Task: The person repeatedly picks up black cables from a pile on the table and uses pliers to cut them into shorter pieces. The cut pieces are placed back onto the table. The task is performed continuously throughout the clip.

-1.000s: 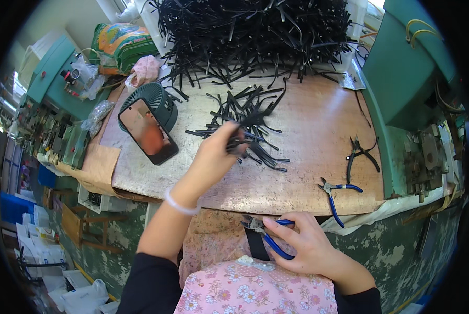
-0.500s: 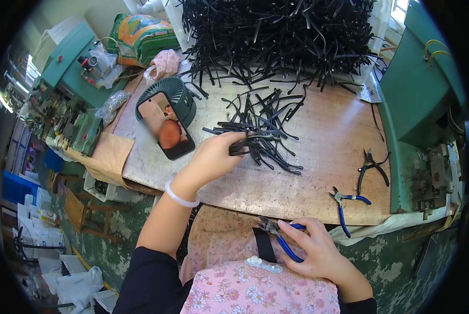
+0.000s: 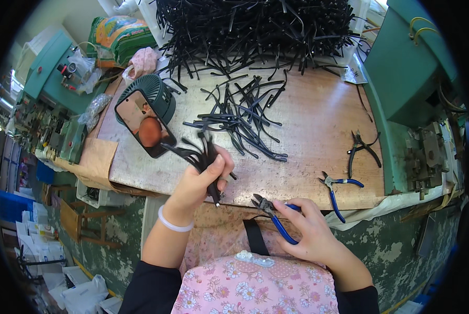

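Observation:
My left hand (image 3: 200, 180) grips a small bundle of black cable ties (image 3: 203, 154) and holds it upright over the near edge of the wooden workbench (image 3: 318, 131). In my right hand (image 3: 310, 230), below the bench edge over my lap, are blue-handled cutting pliers (image 3: 271, 214), jaws pointing left toward the bundle. A loose scatter of black ties (image 3: 239, 118) lies in the middle of the bench, and a large heap of them (image 3: 255, 29) fills the far side.
A phone (image 3: 143, 128) leans on a small dark green fan (image 3: 158, 94) at the left. Blue-handled pliers (image 3: 339, 191) and black pliers (image 3: 361, 146) lie at the right. A green machine (image 3: 409, 68) borders the right edge. Bags and green equipment stand far left.
My left hand picked up a bundle of ties from the scatter and drew it back to the bench's near edge. My right hand with the pliers rose toward it.

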### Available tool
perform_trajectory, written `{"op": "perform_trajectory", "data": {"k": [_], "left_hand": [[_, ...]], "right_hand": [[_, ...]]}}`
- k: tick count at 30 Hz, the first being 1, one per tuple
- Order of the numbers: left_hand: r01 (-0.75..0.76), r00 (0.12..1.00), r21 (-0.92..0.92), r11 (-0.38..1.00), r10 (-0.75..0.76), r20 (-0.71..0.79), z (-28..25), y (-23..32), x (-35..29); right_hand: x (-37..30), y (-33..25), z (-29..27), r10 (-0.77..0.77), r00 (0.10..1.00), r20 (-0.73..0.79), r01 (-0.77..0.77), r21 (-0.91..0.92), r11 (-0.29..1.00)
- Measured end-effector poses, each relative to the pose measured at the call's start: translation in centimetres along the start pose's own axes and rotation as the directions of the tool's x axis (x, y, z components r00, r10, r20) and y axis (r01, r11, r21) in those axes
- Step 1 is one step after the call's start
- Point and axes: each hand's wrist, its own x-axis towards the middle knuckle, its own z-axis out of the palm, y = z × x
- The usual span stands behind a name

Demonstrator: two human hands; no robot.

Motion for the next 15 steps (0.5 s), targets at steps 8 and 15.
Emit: {"op": "perform_trajectory", "data": {"k": [8,15], "left_hand": [[0.167,0.96,-0.449,0.878,-0.041,0.276,1.1,-0.3,-0.7],[0.177,0.931,-0.433,0.884,-0.007,0.365,1.5,-0.1,-0.6]], "right_hand": [[1.4,-1.1,-1.3,-0.165,0.984,0.067,0.172,-0.127,0.977],[1.5,-1.4,-2.3,-0.208,0.969,0.134,0.238,-0.275,0.931]]}}
